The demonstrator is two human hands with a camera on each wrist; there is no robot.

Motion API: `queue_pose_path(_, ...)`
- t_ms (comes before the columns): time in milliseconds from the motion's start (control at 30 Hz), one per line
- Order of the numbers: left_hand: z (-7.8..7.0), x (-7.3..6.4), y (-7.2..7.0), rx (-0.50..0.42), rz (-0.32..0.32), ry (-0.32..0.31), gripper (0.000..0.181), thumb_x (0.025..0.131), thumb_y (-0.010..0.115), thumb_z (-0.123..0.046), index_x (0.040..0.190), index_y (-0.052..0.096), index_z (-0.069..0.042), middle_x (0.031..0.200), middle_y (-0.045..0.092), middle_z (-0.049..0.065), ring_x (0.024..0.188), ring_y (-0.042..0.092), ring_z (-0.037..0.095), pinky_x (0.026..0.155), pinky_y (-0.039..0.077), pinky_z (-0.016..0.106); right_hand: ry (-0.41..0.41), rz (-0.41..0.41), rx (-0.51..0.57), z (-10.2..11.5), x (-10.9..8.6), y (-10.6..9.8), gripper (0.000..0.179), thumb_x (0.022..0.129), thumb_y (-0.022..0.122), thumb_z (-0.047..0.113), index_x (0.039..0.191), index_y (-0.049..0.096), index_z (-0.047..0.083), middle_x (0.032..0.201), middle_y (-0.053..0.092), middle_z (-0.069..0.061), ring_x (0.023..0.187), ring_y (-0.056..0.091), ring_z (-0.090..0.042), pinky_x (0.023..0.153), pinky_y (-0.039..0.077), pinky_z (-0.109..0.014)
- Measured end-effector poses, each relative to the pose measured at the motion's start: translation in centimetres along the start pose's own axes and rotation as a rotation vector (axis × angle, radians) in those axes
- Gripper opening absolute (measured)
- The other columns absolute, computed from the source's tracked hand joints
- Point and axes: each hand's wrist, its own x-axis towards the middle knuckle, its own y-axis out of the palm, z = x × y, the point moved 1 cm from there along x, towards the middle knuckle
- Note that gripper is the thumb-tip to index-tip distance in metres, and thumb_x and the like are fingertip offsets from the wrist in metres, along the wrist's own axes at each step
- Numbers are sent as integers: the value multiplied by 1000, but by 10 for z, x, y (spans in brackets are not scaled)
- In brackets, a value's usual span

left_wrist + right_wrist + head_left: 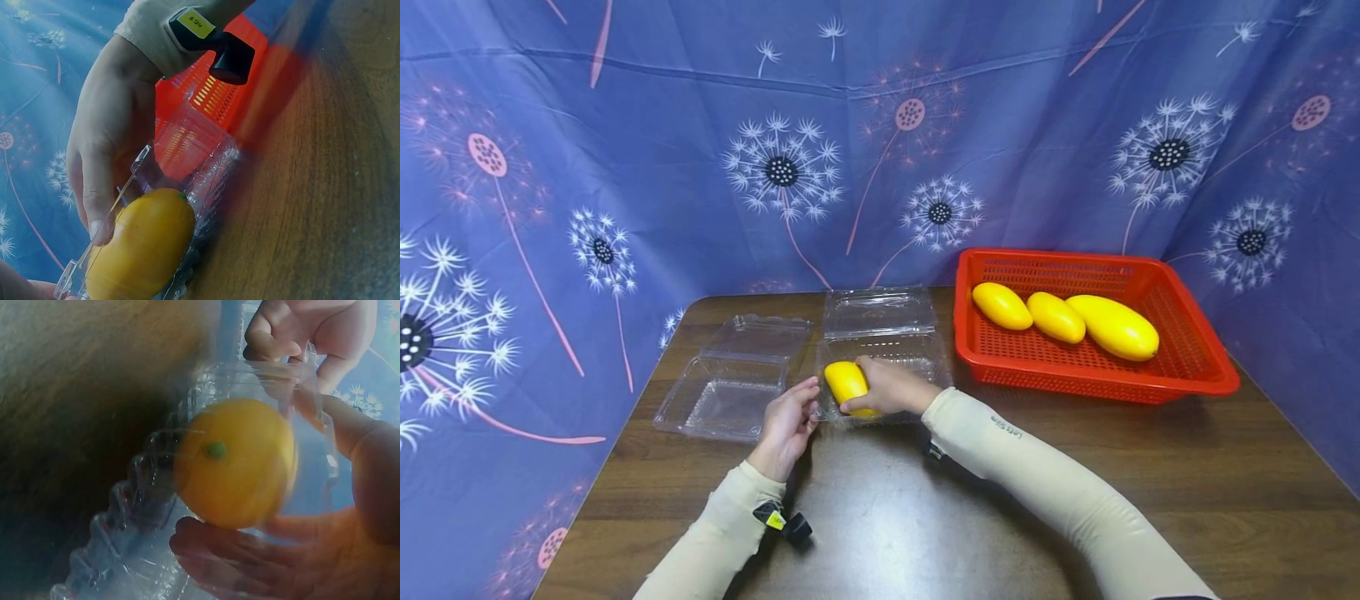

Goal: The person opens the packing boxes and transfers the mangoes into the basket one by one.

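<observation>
My right hand (pixel 891 387) grips a yellow mango (pixel 846 381) inside the middle clear plastic container (pixel 917 348), whose lid stands open behind it. Thumb and fingers lie on either side of the fruit, and the mango's green stem spot (pixel 216 450) shows through the clear wall in the right wrist view. At the container's left front corner, my left hand (pixel 786 422) pinches the rim, its fingertips (pixel 284 349) on the plastic in the right wrist view. In the left wrist view the mango (pixel 147 244) lies low, close to the container's front wall.
A second clear container (pixel 730 396) with its lid open sits to the left. At the right stands a red perforated basket (pixel 1090 381) holding three yellow fruits, the longest (pixel 1112 327) at the right. A blue dandelion-print cloth (pixel 865 200) hangs behind the wooden table (pixel 880 517).
</observation>
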Motion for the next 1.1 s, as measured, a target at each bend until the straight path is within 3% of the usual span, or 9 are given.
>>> queue_pose_path(467, -1, -1, 0, -5, 0, -7, 40, 95, 54, -4, 134, 49, 5, 67, 55, -11, 53, 44, -2, 51, 36, 11, 38, -79, -22, 6, 6, 9, 74, 74, 82, 42, 126, 51, 0, 103, 66, -12, 92, 64, -27, 84, 54, -42)
queue_pose_path(1100, 0, -2, -1, -13, -6, -8, 41, 94, 55, -4, 134, 50, 4, 70, 58, -12, 52, 46, -2, 51, 37, 11, 67, -49, 54, 2, 6, 4, 75, 71, 84, 36, 130, 52, 1, 104, 67, -11, 89, 61, -23, 77, 53, -36)
